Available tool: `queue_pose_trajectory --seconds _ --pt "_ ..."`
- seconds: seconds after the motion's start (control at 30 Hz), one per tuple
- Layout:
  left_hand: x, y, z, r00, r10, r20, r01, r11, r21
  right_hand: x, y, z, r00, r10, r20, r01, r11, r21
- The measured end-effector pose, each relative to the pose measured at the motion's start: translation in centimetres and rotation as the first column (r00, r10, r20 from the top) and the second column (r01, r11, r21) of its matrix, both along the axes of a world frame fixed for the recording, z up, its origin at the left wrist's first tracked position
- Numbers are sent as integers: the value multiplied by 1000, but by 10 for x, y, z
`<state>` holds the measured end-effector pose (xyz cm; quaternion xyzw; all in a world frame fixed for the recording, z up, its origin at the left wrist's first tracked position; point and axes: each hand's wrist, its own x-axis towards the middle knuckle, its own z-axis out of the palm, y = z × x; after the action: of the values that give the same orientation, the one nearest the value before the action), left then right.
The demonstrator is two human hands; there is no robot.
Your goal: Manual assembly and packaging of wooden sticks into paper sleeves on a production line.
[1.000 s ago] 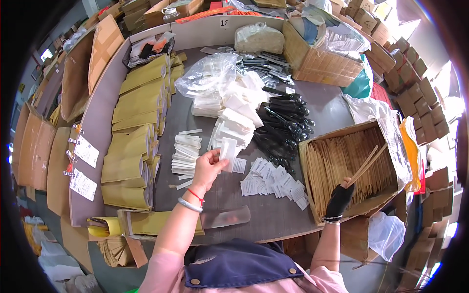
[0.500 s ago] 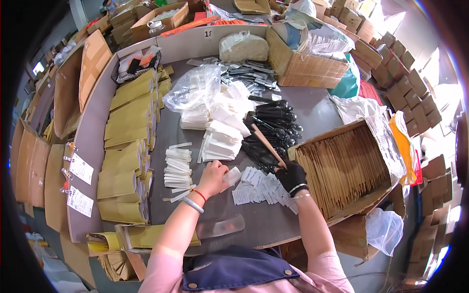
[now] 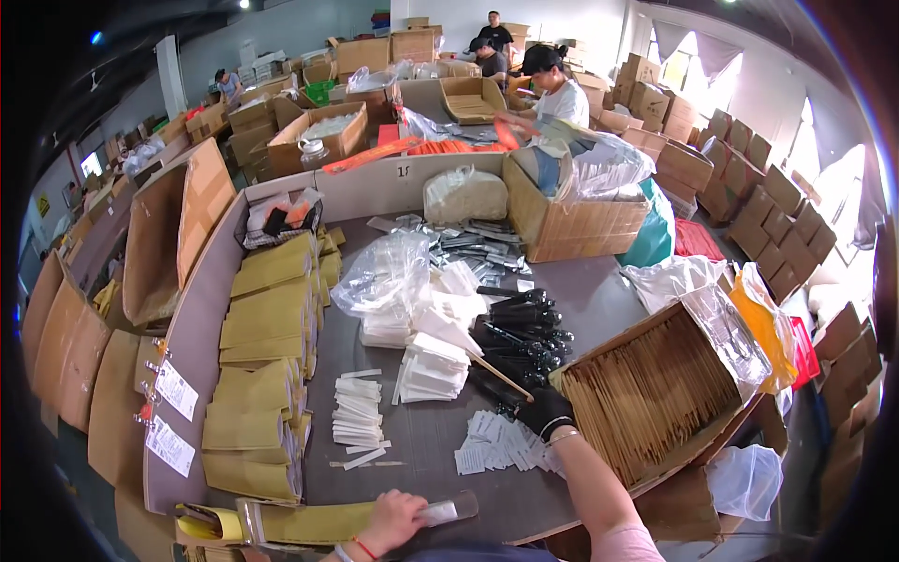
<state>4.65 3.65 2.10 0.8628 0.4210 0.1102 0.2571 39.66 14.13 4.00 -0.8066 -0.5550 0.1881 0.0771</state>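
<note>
Low at the table's front edge, my left hand [image 3: 398,518] is closed on a small white packet [image 3: 440,512], which lies over a clear plastic strip [image 3: 465,505]. Under that hand runs a yellow padded sleeve [image 3: 318,525]. My right hand [image 3: 545,412], in a black glove, grips one end of a thin brown stick [image 3: 503,377] that slants up to the left. Beside it are a pile of black glossy slender items [image 3: 524,328] and spread white printed packets [image 3: 501,442]. Narrow white packets form a stack [image 3: 360,412] and a larger heap [image 3: 433,370].
An open carton [image 3: 646,375] of upright brown strips stands at right. Yellow padded envelopes [image 3: 262,347] line the left wall. Behind are a clear plastic bag [image 3: 384,276], silvery packets [image 3: 482,245] and a carton [image 3: 585,220]. Several people [image 3: 562,98] work beyond the partition.
My left hand has come down toward me with the white packet, onto the clear strip. The right hand still grips the stick, its position shifted little. The view has tilted up, showing more of the room.
</note>
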Motion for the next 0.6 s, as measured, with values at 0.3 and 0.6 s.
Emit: queue_pose_trajectory --seconds 0.3,0.6 --pt "-8 -29 5 990 117 74 -133 952 275 -4 -55 41 958 136 -252 -15 902 432" --pt "-21 -54 1 989 48 -138 -5 956 293 -88 -126 -19 758 580 -297 -511 812 281"
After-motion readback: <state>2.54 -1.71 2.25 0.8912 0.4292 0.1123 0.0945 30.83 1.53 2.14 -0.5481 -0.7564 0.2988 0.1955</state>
